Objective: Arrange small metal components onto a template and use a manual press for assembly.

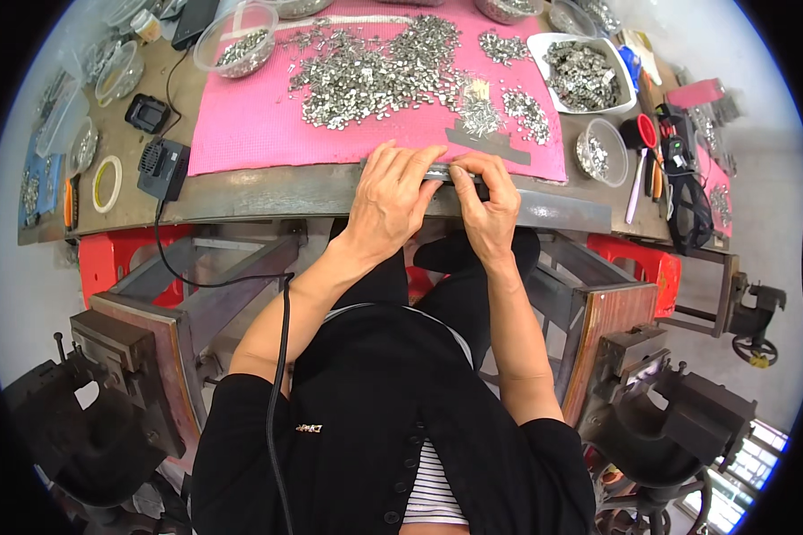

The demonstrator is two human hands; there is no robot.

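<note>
At the bench's front edge, my left hand (386, 198) and my right hand (489, 207) are close together, fingers bent over a narrow dark bar-shaped block (439, 172). A small silvery strip shows on the block between my fingertips. Both thumbs press near it; whether a loose part is pinched there is too small to tell. Just beyond my hands lies a pink mat (250, 134) with a large spread of small metal parts (375, 85). A small heap of thin metal pins (480, 116) lies nearer, beside a grey strip (486, 145) on the mat.
A white tray of metal parts (584, 76) and a clear tub (602, 153) stand right. Further right is a red-rimmed cup (640, 132). A clear bowl (236, 40), black charger (162, 169) and tape roll (106, 185) are left. Vises (120, 374) flank me below.
</note>
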